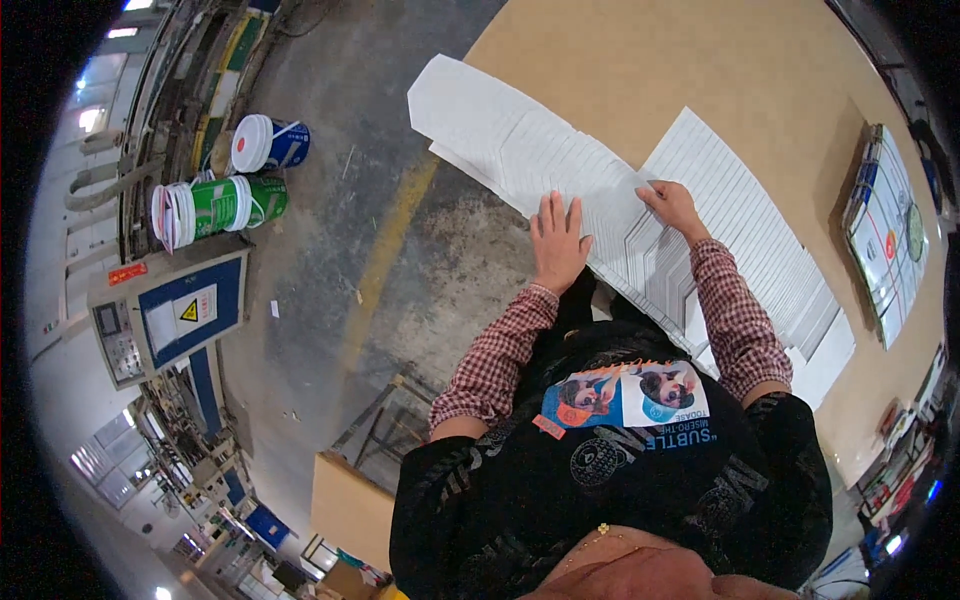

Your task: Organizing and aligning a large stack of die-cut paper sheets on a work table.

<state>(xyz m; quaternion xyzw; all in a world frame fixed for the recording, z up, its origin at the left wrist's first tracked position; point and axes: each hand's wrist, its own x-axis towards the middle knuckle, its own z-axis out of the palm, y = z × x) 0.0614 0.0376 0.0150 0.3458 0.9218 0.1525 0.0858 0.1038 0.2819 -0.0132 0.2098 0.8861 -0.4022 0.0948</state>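
Observation:
Several white die-cut cardboard sheets point(560, 160) lie fanned out in overlapping rows across a large brown table point(700, 60). My left hand point(556, 240) rests flat, fingers spread, on the near edge of one sheet. My right hand point(670, 205) presses on the sheets a little further right, fingertips at the edge of a top sheet. Both forearms wear red-and-white checked sleeves over a black printed shirt.
A stack of colourful printed sheets point(885, 230) lies at the table's right side. On the concrete floor to the left stand a green bucket point(220, 207), a blue-and-white bucket point(268, 143) and a blue-and-grey control cabinet point(170, 315). A yellow floor line point(390, 240) runs past the table.

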